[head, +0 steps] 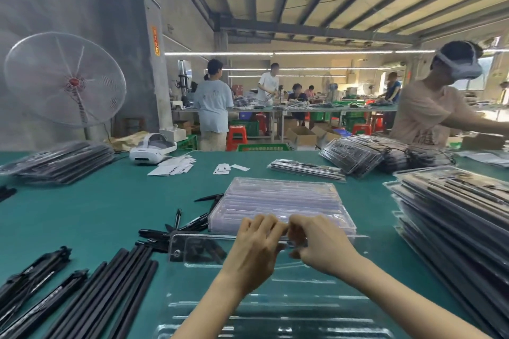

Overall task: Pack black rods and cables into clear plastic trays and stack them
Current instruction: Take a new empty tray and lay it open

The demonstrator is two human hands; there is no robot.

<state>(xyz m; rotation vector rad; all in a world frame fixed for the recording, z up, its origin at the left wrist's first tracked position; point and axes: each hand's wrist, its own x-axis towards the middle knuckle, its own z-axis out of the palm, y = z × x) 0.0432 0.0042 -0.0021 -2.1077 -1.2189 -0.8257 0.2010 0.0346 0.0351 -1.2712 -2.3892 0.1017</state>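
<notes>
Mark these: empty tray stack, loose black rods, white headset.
empty tray stack [278, 201]: head view, top tray's ribbed face
black rods [121, 281]: head view, mid-length of the bundle
white headset [150, 151]: head view, front shell

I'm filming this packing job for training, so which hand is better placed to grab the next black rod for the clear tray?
Probably the left hand. The black rods lie on the green table on its side, left of the clear tray. The right hand would have to cross over. Both hands now pinch the tray's far edge.
</notes>
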